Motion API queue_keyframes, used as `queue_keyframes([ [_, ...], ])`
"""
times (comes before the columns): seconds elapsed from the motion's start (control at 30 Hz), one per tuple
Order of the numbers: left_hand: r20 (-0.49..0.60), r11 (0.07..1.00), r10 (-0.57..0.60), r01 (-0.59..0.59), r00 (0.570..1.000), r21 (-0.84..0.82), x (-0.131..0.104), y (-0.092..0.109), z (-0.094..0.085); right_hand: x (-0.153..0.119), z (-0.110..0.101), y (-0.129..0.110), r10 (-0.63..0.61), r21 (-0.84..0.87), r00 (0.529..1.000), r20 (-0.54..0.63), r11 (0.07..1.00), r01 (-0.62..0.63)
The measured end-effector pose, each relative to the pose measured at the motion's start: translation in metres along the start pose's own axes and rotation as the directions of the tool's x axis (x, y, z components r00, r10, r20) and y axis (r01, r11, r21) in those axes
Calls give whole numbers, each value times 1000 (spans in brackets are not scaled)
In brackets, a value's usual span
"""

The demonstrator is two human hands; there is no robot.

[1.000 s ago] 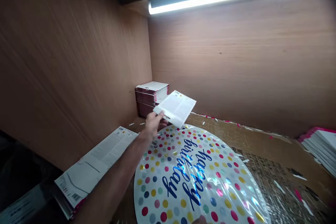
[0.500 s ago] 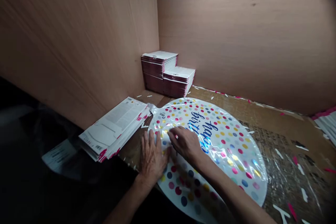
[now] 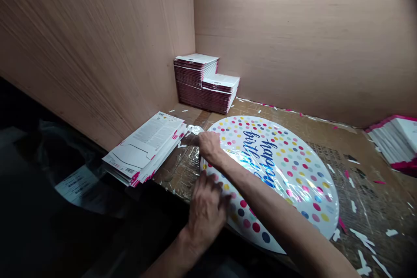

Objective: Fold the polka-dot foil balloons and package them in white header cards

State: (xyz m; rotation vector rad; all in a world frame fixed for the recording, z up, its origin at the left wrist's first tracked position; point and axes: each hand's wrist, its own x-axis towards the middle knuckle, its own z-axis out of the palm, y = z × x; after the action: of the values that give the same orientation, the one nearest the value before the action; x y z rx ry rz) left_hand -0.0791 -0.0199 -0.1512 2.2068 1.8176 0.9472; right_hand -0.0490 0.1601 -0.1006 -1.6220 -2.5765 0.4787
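A flat, round foil balloon (image 3: 295, 163) with coloured dots and blue "happy birthday" lettering lies on the cardboard-covered table. Its pale neck (image 3: 194, 129) points to the far left. My right hand (image 3: 210, 145) is closed on the balloon's left edge just beside the neck, fingers curled and partly hidden. My left hand (image 3: 208, 206) is at the near-left edge of the balloon, its fingers loosely apart and a little blurred, with nothing visible in them. Left of the hands lies a pile of white printed card sleeves (image 3: 140, 150) with pink edges.
Two stacks of white-and-pink packs (image 3: 197, 80) stand in the far corner against the wooden panels (image 3: 293, 30). More packs (image 3: 395, 143) lean at the right. White and pink paper scraps (image 3: 361, 239) litter the cardboard (image 3: 374, 200). A clear plastic bag (image 3: 78, 186) hangs below the left edge.
My right hand has moved from the balloon's middle-left up to its edge near the neck. My left hand has slid nearer to me. The view has shifted slightly, showing more packs at right.
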Motion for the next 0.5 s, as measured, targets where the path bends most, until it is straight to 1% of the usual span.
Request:
queue_keyframes([
  [0.07,-12,986,-124,122,992,-115,25,-9,-17,-4,0,20,76,115,994,-74,991,-67],
  [0.1,-38,974,-174,166,984,-153,41,-13,-23,-6,0,29,114,185,989,-96,978,-94],
  [0.17,-68,969,-196,183,978,-168,75,-22,-30,-7,3,44,142,331,986,-88,938,-105],
  [0.2,-45,973,-194,186,980,-138,91,-28,-30,-7,5,49,143,406,987,-69,908,-103],
  [0.27,64,977,-207,209,976,-31,120,-39,-25,-7,9,55,134,551,991,-18,829,-102],
  [0.3,123,975,-224,222,967,28,132,-44,-21,-7,10,57,132,616,991,5,781,-108],
  [0.33,170,969,-242,231,955,82,140,-49,-18,-8,11,58,135,674,991,25,730,-116],
  [0.4,205,962,-255,228,945,150,147,-56,-13,-14,11,61,160,769,986,44,625,-136],
  [0.43,208,961,-252,220,945,164,146,-58,-11,-19,10,65,188,806,981,42,574,-144],
  [0.5,223,962,-215,166,951,218,139,-60,-10,-35,6,78,265,863,964,27,480,-156],
])
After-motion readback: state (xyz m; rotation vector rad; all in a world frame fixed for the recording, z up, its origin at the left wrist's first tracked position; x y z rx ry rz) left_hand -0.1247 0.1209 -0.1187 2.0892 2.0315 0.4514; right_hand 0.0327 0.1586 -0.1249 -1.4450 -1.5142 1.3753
